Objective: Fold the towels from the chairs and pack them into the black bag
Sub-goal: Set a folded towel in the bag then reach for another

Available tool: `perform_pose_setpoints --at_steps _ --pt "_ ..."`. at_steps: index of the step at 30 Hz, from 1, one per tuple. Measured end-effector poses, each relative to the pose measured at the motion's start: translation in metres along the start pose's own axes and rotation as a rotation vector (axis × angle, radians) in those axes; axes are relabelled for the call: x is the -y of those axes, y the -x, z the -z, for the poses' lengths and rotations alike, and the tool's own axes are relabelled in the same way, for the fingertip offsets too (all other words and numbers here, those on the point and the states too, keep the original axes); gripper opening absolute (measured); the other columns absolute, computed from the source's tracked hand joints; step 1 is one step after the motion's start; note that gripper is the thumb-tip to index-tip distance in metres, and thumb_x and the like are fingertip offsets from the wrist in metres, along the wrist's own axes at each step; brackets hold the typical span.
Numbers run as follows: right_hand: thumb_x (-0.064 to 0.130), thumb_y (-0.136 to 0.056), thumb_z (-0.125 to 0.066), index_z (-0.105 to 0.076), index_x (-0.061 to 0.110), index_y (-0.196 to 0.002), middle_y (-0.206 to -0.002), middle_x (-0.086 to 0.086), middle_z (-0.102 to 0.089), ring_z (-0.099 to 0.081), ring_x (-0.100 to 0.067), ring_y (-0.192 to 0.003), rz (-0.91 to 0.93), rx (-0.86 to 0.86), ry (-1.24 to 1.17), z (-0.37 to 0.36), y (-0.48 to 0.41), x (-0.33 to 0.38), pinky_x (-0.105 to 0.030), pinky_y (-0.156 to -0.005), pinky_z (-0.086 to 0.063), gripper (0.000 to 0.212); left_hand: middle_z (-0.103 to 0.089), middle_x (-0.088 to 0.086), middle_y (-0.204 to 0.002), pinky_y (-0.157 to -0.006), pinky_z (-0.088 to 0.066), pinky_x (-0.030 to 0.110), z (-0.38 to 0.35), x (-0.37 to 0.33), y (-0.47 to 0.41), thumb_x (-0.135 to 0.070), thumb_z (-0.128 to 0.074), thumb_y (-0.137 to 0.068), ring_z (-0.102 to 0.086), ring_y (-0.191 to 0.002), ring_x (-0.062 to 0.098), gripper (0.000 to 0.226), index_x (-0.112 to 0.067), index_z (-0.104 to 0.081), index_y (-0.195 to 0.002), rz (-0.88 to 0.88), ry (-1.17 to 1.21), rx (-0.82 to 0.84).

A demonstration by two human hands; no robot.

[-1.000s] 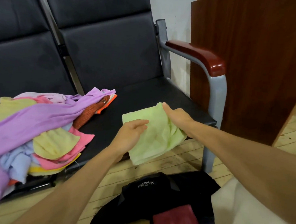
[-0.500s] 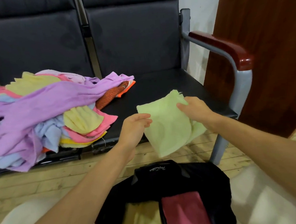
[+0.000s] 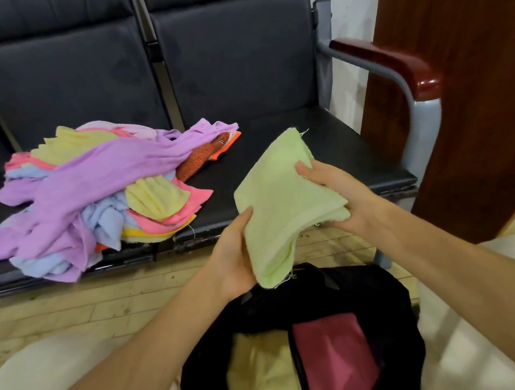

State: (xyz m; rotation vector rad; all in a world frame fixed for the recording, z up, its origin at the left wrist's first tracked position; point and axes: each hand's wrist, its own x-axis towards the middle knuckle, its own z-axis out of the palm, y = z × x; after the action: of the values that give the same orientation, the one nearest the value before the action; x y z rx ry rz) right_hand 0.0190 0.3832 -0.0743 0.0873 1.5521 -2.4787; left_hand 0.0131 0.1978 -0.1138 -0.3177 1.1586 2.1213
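Pale green towel [image 3: 281, 205]; black bag [image 3: 348, 292] holding a dark pink cloth [image 3: 334, 354] and what looks pale yellow. Left pile [image 3: 97, 193]: lilac, pink, yellow, light blue, orange.

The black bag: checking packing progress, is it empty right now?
No, the black bag already holds a folded yellow towel and a dark pink towel.

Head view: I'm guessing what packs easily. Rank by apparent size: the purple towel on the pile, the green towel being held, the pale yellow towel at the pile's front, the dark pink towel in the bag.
1. purple towel, clearly largest.
2. green towel, folded.
3. dark pink towel and pale yellow towel: unsure, since the pink one is nearer the camera and both are partly hidden.
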Motion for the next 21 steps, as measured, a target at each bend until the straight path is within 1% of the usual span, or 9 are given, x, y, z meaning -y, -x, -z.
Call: perform_pose_setpoints --at_steps 2,3,5,7,9,12,15,18,21 --pt "0.022 -0.097 -0.054 -0.058 0.019 -0.124 -0.116 -0.009 -0.070 -0.069 -0.026 -0.102 -0.025 0.026 0.029 0.004 0.005 -0.003 -0.039 -0.077 -0.060 0.027 -0.074 0.009 -0.093 -0.062 -0.058 0.030 0.006 0.003 0.003 -0.037 -0.051 -0.094 -0.072 -0.075 0.023 0.036 -0.011 -0.063 -0.117 0.043 0.044 0.006" --pt "0.019 -0.097 -0.054 -0.058 0.018 -0.124 -0.117 -0.009 -0.069 -0.069 -0.026 -0.102 -0.038 0.034 0.057 0.006 0.008 -0.006 -0.037 -0.074 -0.060 0.027 -0.073 0.011 -0.099 -0.068 -0.059 0.033 0.010 0.004 0.005 -0.036 -0.052 -0.093 -0.072 -0.080 0.026 0.038 -0.010 -0.062 -0.120 0.048 0.035 0.006" --pt "0.016 -0.097 -0.053 -0.057 0.014 -0.125 -0.118 -0.010 -0.069 -0.069 -0.027 -0.103 -0.076 0.026 0.132 0.013 0.012 -0.014 -0.037 -0.074 -0.059 0.029 -0.069 0.013 -0.114 -0.088 -0.054 0.041 0.018 0.006 0.009 -0.034 -0.054 -0.091 -0.067 -0.099 0.031 0.040 -0.011 -0.061 -0.122 0.034 -0.046 -0.015" --pt "0.014 -0.096 -0.055 -0.057 0.013 -0.127 -0.119 -0.008 -0.069 -0.068 -0.026 -0.106 -0.130 0.008 0.203 0.020 0.016 -0.028 -0.038 -0.078 -0.058 0.031 -0.069 0.013 -0.113 -0.095 -0.049 0.045 0.025 0.010 0.012 -0.031 -0.058 -0.091 -0.065 -0.104 0.033 0.035 -0.010 -0.063 -0.118 -0.047 -0.228 -0.107" --pt "0.009 -0.096 -0.055 -0.057 0.015 -0.124 -0.116 -0.006 -0.070 -0.069 -0.023 -0.103 -0.173 -0.016 0.261 0.027 0.020 -0.045 -0.035 -0.077 -0.058 0.029 -0.072 0.010 -0.105 -0.088 -0.054 0.041 0.030 0.018 0.015 -0.026 -0.060 -0.091 -0.069 -0.096 0.028 0.026 -0.011 -0.066 -0.111 -0.177 -0.471 -0.249" --pt "0.003 -0.096 -0.053 -0.056 0.020 -0.122 -0.116 -0.005 -0.069 -0.068 -0.020 -0.102 -0.239 -0.016 0.400 0.038 0.026 -0.078 -0.032 -0.083 -0.057 0.030 -0.073 0.002 -0.103 -0.075 -0.056 0.030 0.041 0.034 0.023 -0.025 -0.059 -0.093 -0.070 -0.089 0.017 0.014 -0.022 -0.064 -0.106 -0.255 -0.741 -0.278" --pt "0.008 -0.097 -0.055 -0.051 0.024 -0.133 -0.120 -0.003 -0.066 -0.065 -0.021 -0.108 -0.347 -0.047 0.512 0.049 0.031 -0.115 -0.035 -0.088 -0.054 0.040 -0.071 -0.004 -0.097 -0.073 -0.055 0.028 0.062 0.056 0.021 -0.022 -0.051 -0.095 -0.067 -0.089 0.014 0.013 -0.028 -0.060 -0.102 -0.092 -0.812 -0.229" --pt "0.011 -0.095 -0.058 -0.046 0.027 -0.138 -0.118 -0.001 -0.065 -0.065 -0.019 -0.104 -0.441 -0.084 0.582 0.056 0.033 -0.155 -0.036 -0.088 -0.054 0.047 -0.070 -0.001 -0.102 -0.085 -0.054 0.037 0.091 0.080 0.012 -0.020 -0.048 -0.093 -0.065 -0.096 0.017 0.020 -0.025 -0.061 -0.107 0.083 -0.853 -0.195" --pt "0.011 -0.095 -0.058 -0.046 0.025 -0.141 -0.122 0.000 -0.062 -0.062 -0.018 -0.107 -0.457 -0.098 0.713 0.058 0.032 -0.193 -0.033 -0.092 -0.052 0.050 -0.064 -0.003 -0.107 -0.074 -0.054 0.029 0.118 0.104 -0.005 -0.015 -0.047 -0.093 -0.061 -0.096 0.013 0.029 -0.024 -0.054 -0.120 0.107 -0.980 -0.189"
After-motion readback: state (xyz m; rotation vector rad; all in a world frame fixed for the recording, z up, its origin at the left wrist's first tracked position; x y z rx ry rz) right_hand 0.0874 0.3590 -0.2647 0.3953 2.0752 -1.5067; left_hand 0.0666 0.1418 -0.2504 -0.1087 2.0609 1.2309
